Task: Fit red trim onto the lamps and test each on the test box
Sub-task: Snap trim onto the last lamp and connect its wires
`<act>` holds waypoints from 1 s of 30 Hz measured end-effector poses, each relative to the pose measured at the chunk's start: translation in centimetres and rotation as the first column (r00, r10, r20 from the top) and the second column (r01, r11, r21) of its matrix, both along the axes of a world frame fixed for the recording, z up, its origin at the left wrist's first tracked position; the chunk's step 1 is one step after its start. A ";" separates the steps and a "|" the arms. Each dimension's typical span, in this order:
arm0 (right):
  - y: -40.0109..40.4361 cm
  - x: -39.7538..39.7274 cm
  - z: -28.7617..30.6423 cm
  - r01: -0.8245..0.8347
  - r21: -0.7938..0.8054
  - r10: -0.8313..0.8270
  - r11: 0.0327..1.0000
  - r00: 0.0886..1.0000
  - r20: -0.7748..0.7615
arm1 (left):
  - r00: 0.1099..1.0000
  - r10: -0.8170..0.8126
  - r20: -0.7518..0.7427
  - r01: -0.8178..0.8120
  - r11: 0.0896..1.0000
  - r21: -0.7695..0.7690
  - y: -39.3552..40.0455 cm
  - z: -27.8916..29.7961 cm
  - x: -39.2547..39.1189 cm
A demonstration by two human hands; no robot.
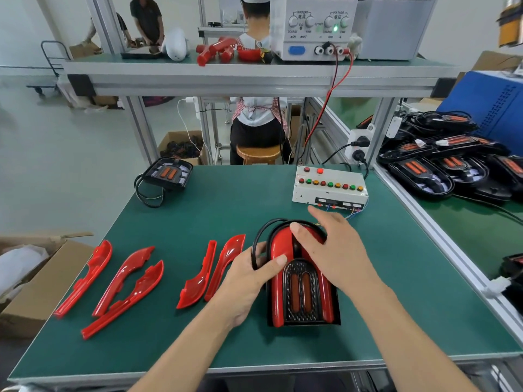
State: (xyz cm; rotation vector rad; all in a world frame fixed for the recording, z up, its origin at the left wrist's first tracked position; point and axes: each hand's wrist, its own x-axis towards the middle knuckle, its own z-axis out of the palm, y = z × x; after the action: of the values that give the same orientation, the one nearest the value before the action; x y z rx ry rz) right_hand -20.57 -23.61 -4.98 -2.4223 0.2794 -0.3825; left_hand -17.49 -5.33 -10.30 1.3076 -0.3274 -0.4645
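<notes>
Right hand [336,247] covered the lamp [302,281] top-right, so the trim [278,250] seating there couldn't be told. Left hand [249,275] hid part of the black cable [259,241] loop and the lamp's left edge. Both forearms cut off by the bottom edge. Power supply [314,26] top cropped; display not visible, knob labels blurred. Test box [329,186] front connectors too small to read, maybe wired. Lamp pile [447,162] at right ran off frame. Cardboard box [34,281] at left cropped, contents unclear.
</notes>
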 end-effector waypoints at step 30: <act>8.3 -6.9 -2.7 0.027 -0.594 -0.014 0.804 1.000 0.027 | 0.968 0.116 -0.222 -0.108 0.993 0.049 -0.5 0.3 0.1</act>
State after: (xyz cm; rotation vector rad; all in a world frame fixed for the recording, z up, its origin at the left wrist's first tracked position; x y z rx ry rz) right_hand -27.49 -15.30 -7.70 -3.0347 0.1919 -0.5751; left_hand -17.35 -5.86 -10.00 1.2870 -0.0558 -0.5188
